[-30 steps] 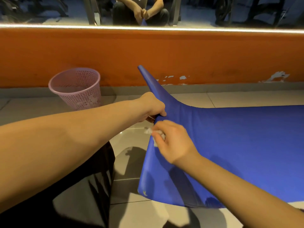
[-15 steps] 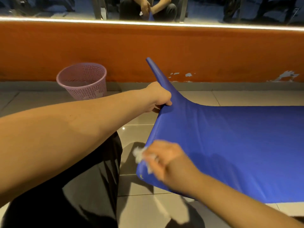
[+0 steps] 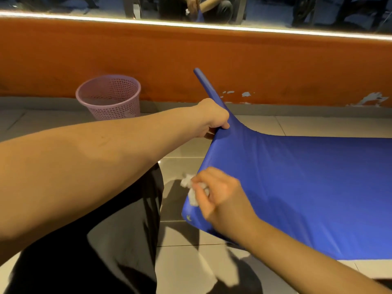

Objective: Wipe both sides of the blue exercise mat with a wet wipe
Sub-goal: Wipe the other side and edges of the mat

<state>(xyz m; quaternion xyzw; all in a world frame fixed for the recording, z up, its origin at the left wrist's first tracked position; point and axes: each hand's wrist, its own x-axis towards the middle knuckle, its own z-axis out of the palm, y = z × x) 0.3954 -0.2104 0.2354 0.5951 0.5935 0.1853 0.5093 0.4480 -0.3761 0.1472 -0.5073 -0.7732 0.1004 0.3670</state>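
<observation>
Right hand (image 3: 220,198) slid wipe (image 3: 192,187) up mat (image 3: 297,177) edge; left hand (image 3: 212,117) gripping.

The exercise mat (image 3: 297,187) is a plain, saturated blue with no print, paler toward its near right part where light falls on it; a small pale mark sits at its near left corner; the wet wipe (image 3: 191,187) is white; the waste basket (image 3: 109,96) near the wall is pale pink with a fine lattice of small holes; the wall (image 3: 127,56) is burnt orange, flecked with whitish patches of chipped paint along its base; the floor tiles (image 3: 182,149) are glossy light grey-beige with thin dark joints; the garment (image 3: 95,251) over the lap is black.
</observation>
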